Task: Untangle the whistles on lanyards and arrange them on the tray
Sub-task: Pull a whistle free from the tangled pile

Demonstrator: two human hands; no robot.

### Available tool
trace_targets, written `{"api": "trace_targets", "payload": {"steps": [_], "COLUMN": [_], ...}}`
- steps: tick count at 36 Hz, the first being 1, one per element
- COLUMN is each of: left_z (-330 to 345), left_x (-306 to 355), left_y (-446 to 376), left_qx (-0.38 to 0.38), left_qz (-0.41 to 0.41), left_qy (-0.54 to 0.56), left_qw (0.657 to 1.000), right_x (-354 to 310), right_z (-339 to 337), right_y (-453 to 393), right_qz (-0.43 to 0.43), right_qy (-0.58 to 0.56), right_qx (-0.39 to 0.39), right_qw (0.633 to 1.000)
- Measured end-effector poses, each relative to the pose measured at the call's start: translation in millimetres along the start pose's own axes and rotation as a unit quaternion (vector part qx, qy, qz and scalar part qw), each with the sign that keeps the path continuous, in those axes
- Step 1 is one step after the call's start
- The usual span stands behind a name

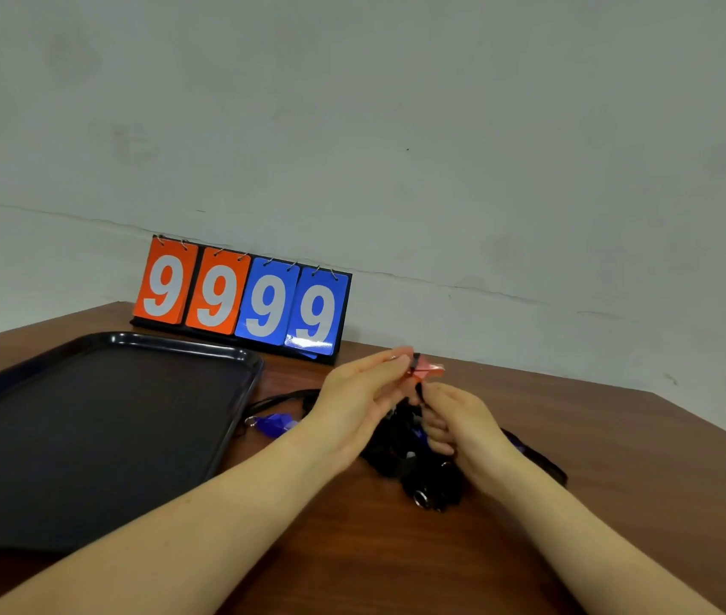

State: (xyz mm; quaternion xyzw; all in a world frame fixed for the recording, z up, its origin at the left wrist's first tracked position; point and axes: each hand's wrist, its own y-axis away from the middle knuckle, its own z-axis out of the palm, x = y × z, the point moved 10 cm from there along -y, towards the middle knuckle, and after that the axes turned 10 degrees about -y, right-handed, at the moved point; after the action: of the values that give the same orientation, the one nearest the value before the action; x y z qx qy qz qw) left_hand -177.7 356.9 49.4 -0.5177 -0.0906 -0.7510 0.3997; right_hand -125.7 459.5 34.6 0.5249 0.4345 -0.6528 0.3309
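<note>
A tangle of black lanyards (414, 463) with whistles lies on the brown table, right of a black tray (99, 419). My left hand (361, 401) pinches an orange-red whistle (429, 369) at its fingertips, lifted above the tangle. My right hand (463, 423) grips a black lanyard cord just below that whistle, fingers curled. A blue whistle (274, 424) with a metal ring lies between the tray and the tangle. The tray holds nothing.
A flip scoreboard (241, 299) showing 9 9 9 9 in orange and blue stands at the table's back edge against a grey wall. The table edge runs diagonally at the right (707, 419).
</note>
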Motion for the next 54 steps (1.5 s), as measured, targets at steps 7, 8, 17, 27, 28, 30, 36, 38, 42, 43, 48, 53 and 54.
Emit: {"api": "trace_targets", "payload": {"steps": [7,8,17,27,28,30,36,38,42,43,48,53,54], "left_z": [-24,-28,-39,-37,-33,-23,-2,4,9,8,-1,-24,-28], "left_x": [9,10,23,20,18,15,6,2,1,2,5,11,13], "left_y": [1,1,-4,-7,-7,-5,1,3,4,3,-1,-4,-4], "left_qx": [0.088,0.103,0.134,0.086,0.067,0.031,-0.039,-0.059,-0.07,-0.065,-0.023,0.062,0.077], "left_qz": [0.031,0.038,0.079,0.07,0.07,0.069,0.043,0.028,0.019,0.02,0.021,0.04,0.044], "left_qy": [-0.141,-0.181,-0.376,-0.477,-0.482,-0.486,-0.388,-0.322,-0.222,-0.214,-0.144,-0.178,-0.206], "left_qw": [0.986,0.977,0.914,0.872,0.871,0.871,0.92,0.944,0.972,0.974,0.989,0.981,0.975], "right_x": [-31,-30,-33,-48,-48,-46,-39,-36,-26,-24,-19,-30,-29], "right_z": [24,25,36,7,2,-7,-23,-22,-15,-15,-5,28,33], "right_y": [13,14,20,19,18,15,11,10,6,5,5,14,16], "right_qz": [-0.163,-0.168,-0.186,-0.189,-0.184,-0.175,-0.139,-0.122,-0.077,-0.068,-0.071,-0.176,-0.179], "right_qy": [0.298,0.312,0.313,0.18,0.171,0.152,0.096,0.055,-0.031,-0.036,0.092,0.338,0.359], "right_qx": [-0.014,-0.017,-0.04,0.044,0.057,0.078,0.112,0.095,0.063,0.061,0.035,-0.038,-0.05], "right_qw": [0.94,0.935,0.93,0.964,0.966,0.97,0.979,0.986,0.995,0.995,0.993,0.924,0.915]}}
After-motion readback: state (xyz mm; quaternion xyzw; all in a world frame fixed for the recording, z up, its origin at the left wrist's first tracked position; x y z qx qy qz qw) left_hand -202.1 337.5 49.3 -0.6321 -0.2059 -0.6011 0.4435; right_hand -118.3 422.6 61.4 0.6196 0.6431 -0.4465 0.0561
